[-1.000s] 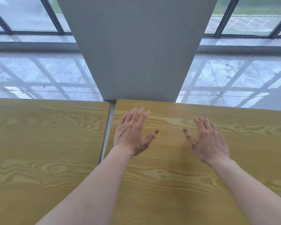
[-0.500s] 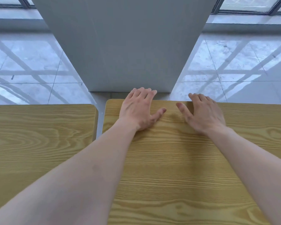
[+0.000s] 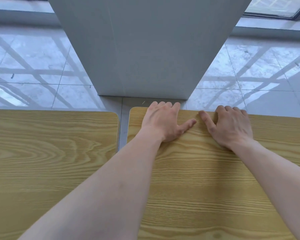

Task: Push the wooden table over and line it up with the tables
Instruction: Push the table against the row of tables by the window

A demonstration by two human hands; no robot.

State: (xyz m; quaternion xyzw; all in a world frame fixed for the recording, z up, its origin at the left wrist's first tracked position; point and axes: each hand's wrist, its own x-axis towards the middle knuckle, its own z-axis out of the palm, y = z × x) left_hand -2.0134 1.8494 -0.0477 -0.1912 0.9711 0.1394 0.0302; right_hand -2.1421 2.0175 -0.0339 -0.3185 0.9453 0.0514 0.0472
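Fingers [image 3: 164,105] of left hand [image 3: 163,122]: together, curled over far edge of light yellow wood-grain rectangular desk [image 3: 206,179], thumb spread flat on top. Fingers [image 3: 229,109] of right hand [image 3: 230,126]: bent over same far edge, thumb angled inward; grip beneath edge hidden. Desk position: right of view, beside matching wood-grain desk [image 3: 50,161], narrow gap between, far edges nearly level. Beyond: grey square pillar [image 3: 145,49] on glossy pale tiled floor [image 3: 33,75].
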